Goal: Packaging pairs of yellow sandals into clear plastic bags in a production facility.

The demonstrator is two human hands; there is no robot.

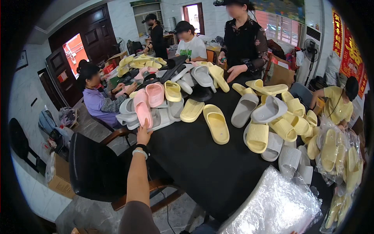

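From the lower edge my left arm reaches up to the near left end of a slipper pile. My left hand (pixel 144 135), with bands at the wrist, closes on the lower end of a pink slipper (pixel 142 106). That slipper leans at the pile's edge, next to another pink slipper (pixel 155 94) and several grey slippers (pixel 160 119). Two yellow slippers, one turned sole up (pixel 192 110) and one upright (pixel 216 125), lie on the black table (pixel 183 150) to the right. My right hand is not in view. A stack of clear plastic bags (pixel 272 202) fills the near right.
More yellow and grey slippers (pixel 278 117) are heaped on the right, beside bagged yellow pairs (pixel 331 152). A black chair (pixel 95 167) stands against the table's left side. Other people (pixel 243 43) sit and stand around the table. A cardboard box (pixel 60 175) is on the left.
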